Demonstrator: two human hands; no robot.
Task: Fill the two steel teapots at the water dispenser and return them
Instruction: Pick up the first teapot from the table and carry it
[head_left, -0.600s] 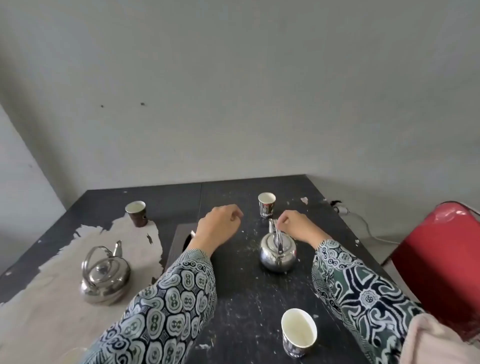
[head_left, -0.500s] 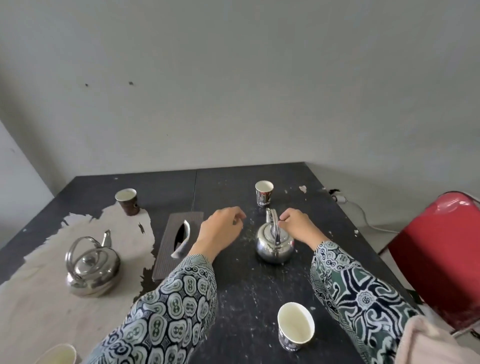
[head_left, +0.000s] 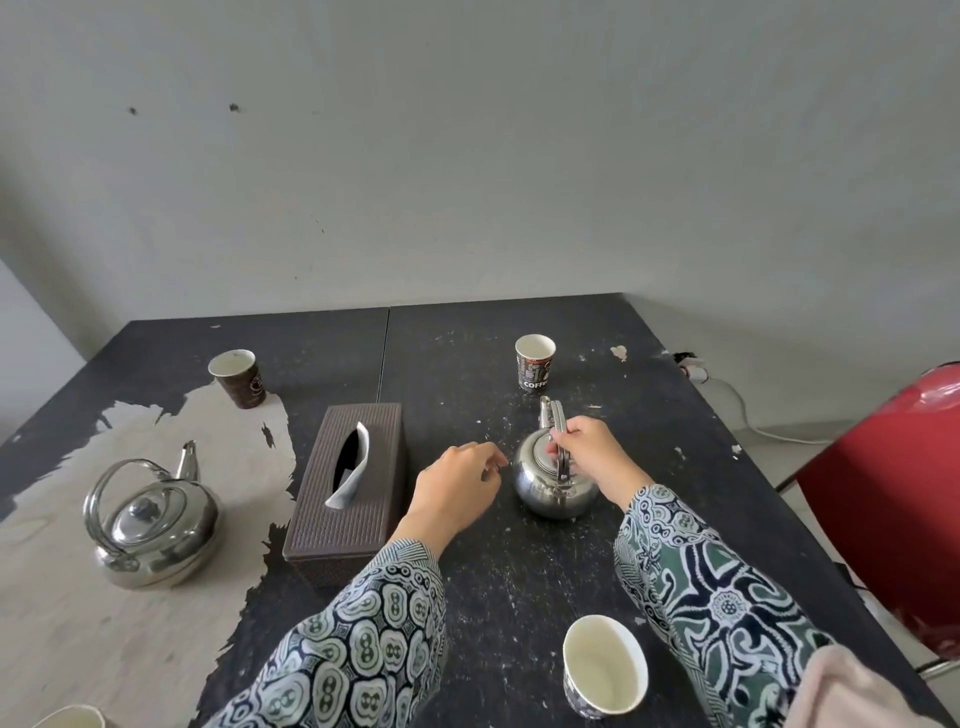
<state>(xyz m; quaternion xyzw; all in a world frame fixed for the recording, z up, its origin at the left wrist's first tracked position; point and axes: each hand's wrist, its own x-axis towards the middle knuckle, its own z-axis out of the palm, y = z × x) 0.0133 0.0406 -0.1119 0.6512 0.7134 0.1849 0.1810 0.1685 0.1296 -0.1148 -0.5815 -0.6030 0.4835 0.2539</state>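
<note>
The right hand (head_left: 589, 457) was over the small steel teapot (head_left: 556, 480), its grip curled around the top of the upright bail handle (head_left: 558, 441), while the pot itself sat on the dark bench (head_left: 467, 597), just in front of the printed coffee cup (head_left: 535, 362). The left hand (head_left: 457, 488) hovered just beside the pot's body with fingers loosely curled and nothing in them; whether a fingertip touched the steel, I could not tell. The larger steel teapot (head_left: 153, 522) stood well apart on the worn pale patch at the left, beyond the brown tissue box (head_left: 348, 488), with its handle up and lid on.

This looked like the very start of the job: neither pot had left the bench, and no dispenser was in view. To lift cleanly, the fingers wanted to close fully round the crown of the handle so the pot would hang level, spout pointing away. The lift needed to go straight up, clear of the paper cup near the front edge (head_left: 605, 670). The free left hand was best sent across for the bigger pot.
</note>
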